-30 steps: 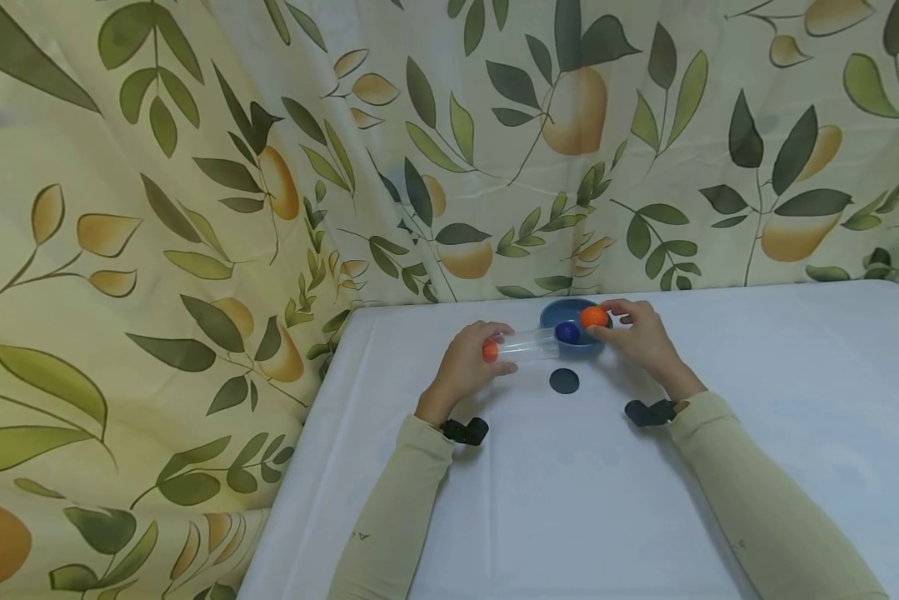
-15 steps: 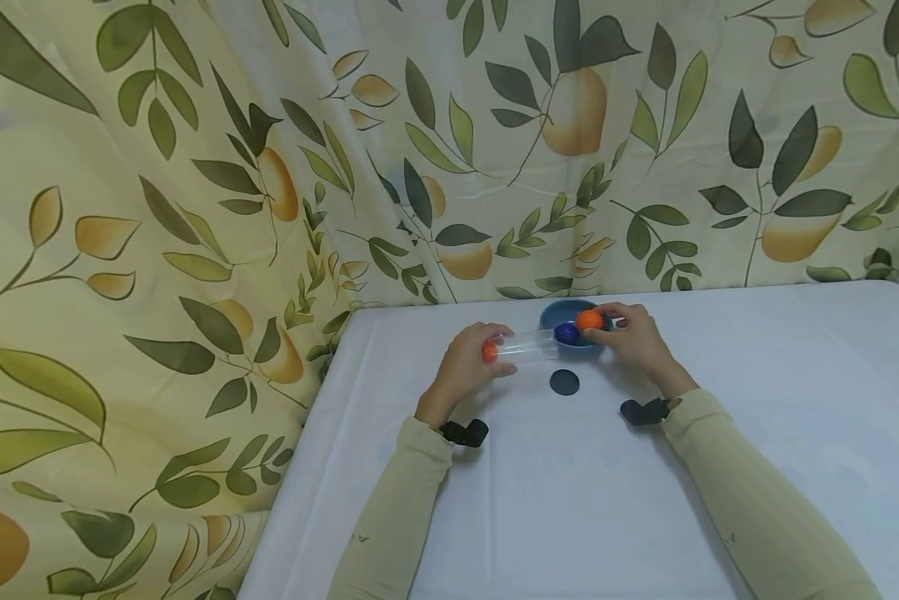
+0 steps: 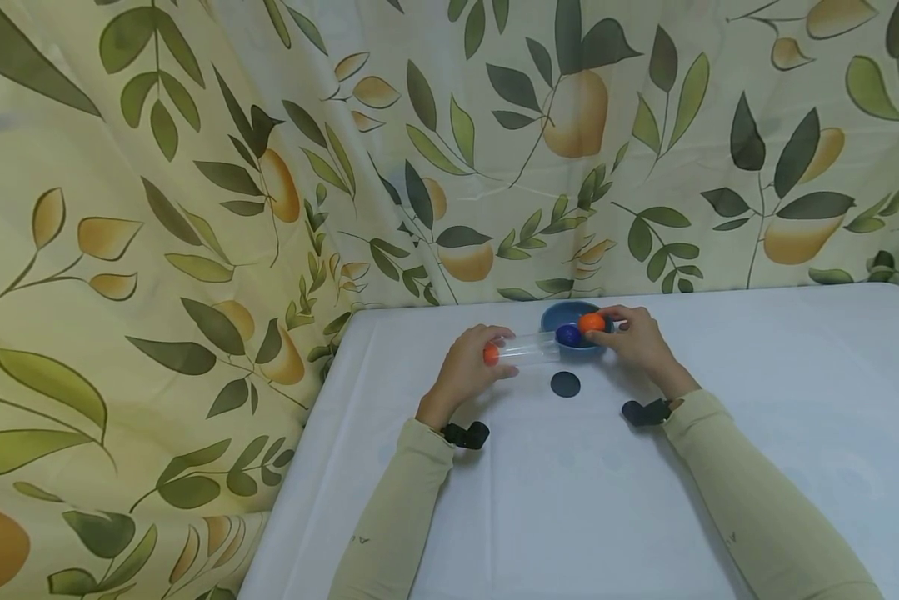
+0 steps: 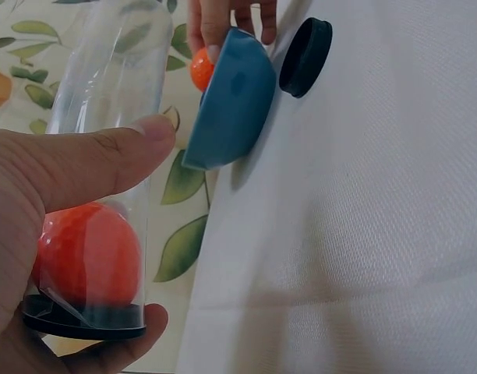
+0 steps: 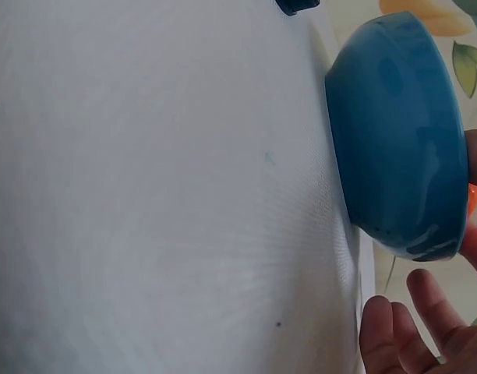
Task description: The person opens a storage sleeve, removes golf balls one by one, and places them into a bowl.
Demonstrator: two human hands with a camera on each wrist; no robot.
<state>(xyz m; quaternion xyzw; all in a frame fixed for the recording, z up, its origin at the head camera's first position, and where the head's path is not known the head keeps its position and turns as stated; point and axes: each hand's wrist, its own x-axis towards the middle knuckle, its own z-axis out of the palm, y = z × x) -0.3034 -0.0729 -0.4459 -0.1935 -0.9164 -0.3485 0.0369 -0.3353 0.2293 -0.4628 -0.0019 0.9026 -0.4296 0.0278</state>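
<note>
My left hand (image 3: 470, 360) grips a clear plastic tube (image 3: 527, 347) lying nearly level, its far end pointing at the bowl. Inside the tube, by my palm, sits an orange golf ball (image 4: 90, 253) above a black end cap (image 4: 83, 318). My right hand (image 3: 639, 340) pinches another orange golf ball (image 3: 591, 323) at the right side of the blue bowl (image 3: 550, 313). A dark blue ball (image 3: 567, 336) shows in the bowl, beside the pinched one. In the right wrist view the bowl (image 5: 402, 140) hides most of that orange ball (image 5: 475, 198).
A loose black round cap (image 3: 565, 384) lies on the white-covered table (image 3: 569, 500) in front of the bowl. A leaf-and-fruit patterned curtain (image 3: 449, 167) hangs right behind the table and along its left side. Each wrist wears a small black camera (image 3: 467, 434).
My right hand has shifted slightly left with the orange golf ball, which now sits closer to the dark blue ball. My left hand and the tube stay about where they were.
</note>
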